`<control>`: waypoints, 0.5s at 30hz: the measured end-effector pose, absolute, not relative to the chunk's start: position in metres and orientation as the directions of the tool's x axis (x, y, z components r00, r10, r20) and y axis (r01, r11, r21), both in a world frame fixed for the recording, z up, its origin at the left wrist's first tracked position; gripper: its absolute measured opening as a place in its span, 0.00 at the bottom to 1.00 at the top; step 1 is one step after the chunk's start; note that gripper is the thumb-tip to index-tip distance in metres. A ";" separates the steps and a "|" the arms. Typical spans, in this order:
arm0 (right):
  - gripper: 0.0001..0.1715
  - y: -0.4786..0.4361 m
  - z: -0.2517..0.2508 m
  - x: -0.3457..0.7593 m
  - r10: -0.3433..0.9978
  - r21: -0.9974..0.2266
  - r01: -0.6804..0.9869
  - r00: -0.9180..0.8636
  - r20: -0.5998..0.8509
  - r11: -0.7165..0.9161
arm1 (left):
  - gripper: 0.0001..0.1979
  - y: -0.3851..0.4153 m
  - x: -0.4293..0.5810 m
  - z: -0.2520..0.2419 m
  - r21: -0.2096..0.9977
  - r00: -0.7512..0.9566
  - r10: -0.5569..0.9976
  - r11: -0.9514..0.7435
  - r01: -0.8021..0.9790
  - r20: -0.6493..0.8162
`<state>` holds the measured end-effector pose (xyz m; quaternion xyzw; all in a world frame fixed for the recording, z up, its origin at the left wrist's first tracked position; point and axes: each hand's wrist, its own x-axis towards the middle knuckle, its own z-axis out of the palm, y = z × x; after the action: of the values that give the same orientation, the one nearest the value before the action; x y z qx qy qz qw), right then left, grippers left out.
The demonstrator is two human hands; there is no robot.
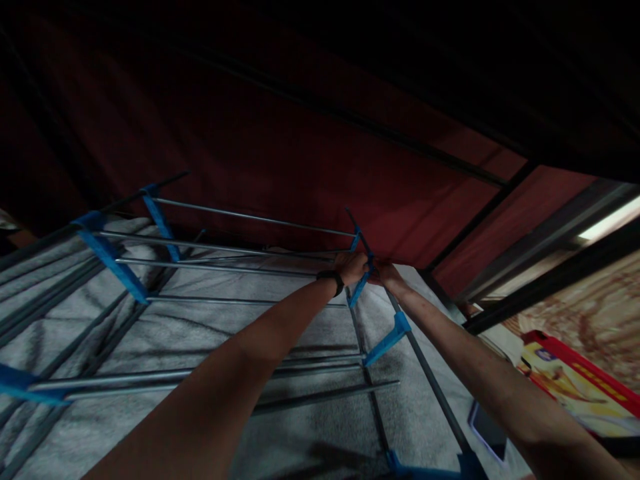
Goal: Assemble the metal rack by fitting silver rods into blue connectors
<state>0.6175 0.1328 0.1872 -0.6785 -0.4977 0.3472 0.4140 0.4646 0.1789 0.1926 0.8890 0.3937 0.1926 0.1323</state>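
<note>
A rack frame of grey metal tubes (215, 268) joined by blue plastic connectors lies across a grey blanket. At its far right end, my left hand (353, 268), with a dark band on the wrist, is closed at one blue connector (360, 288). My right hand (388, 275) meets it from the other side, closed round the side pole (431, 373) close to that same connector. The fingertips of both hands are partly hidden behind the joint. Nearer to me on this pole sits another blue connector (387, 340).
Dark red fabric (280, 147) hangs behind the rack, crossed by dark bars. A loose-ended tube (330, 396) extends over the blanket (320, 433). At right lie a phone (487, 430) and a red and yellow box (580, 387), beyond a dark post (560, 280).
</note>
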 end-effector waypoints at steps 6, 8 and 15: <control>0.08 0.134 0.190 0.613 0.936 -0.921 0.320 0.335 -0.110 -0.223 | 0.14 0.177 0.462 0.197 0.357 0.623 0.749 -0.658 0.663 0.224; 0.09 0.133 0.193 0.611 0.929 -0.923 0.300 0.345 -0.131 -0.242 | 0.14 0.176 0.460 0.198 0.351 0.634 0.743 -0.665 0.659 0.217; 0.12 0.129 0.194 0.607 0.940 -0.934 0.291 0.323 -0.110 -0.209 | 0.14 0.175 0.461 0.200 0.353 0.625 0.755 -0.650 0.673 0.197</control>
<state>0.6070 0.1289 0.1941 -0.6843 -0.4497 0.3690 0.4396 0.4607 0.1754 0.2004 0.8930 0.3999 0.1657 0.1235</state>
